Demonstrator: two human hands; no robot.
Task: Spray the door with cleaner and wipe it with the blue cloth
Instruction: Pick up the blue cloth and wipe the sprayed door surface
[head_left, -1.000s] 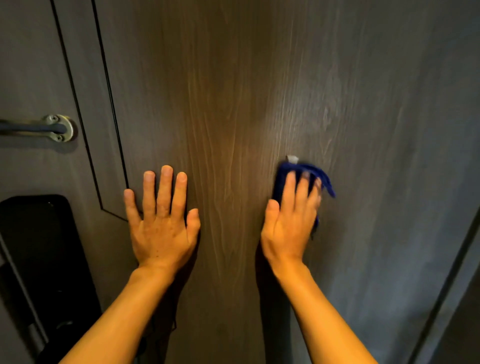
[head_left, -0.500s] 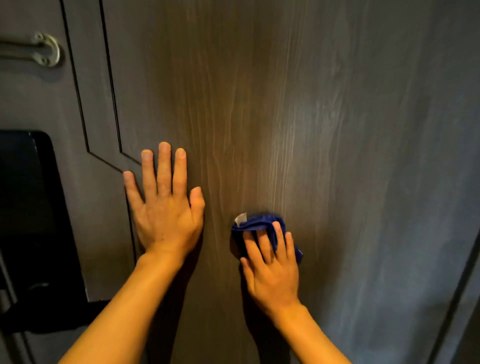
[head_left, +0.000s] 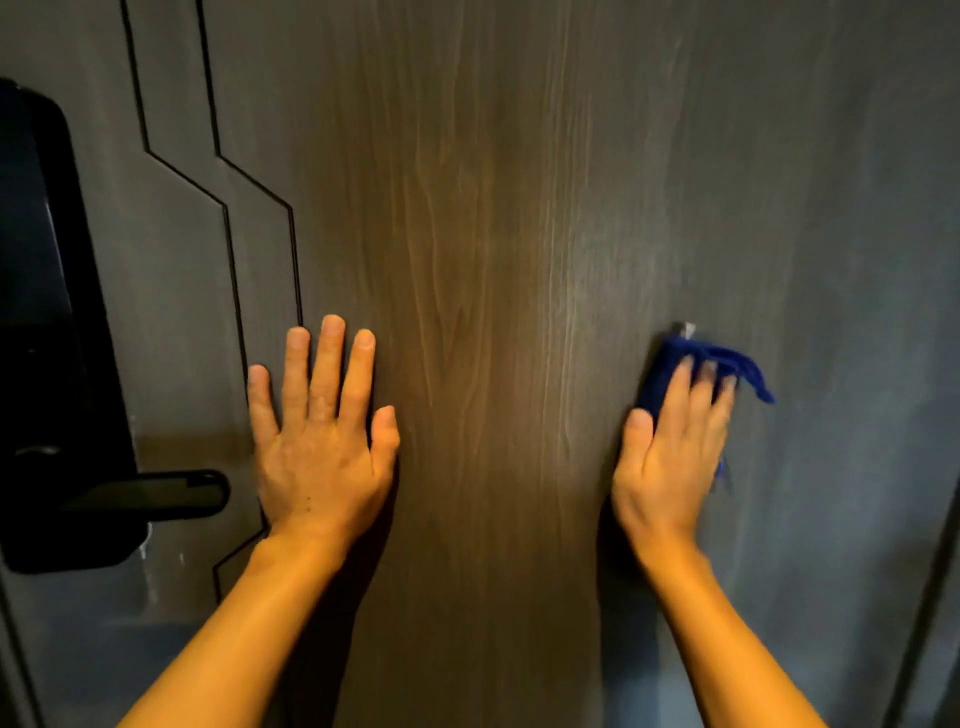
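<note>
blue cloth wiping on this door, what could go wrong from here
The blue cloth is bunched under the right hand, with a loose corner trailing right, so it may slip or wipe only a narrow strip. The left hand is pressed bare and flat on the door, which could leave prints. A leftward pass could also catch the black lever handle.

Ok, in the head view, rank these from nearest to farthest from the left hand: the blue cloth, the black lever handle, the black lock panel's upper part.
Measured from the left hand:
1. Black lever handle, just to its left, low on the door.
2. Blue cloth, off to the right under the right hand.
3. Lock panel's upper part, far up-left at the frame edge.
</note>
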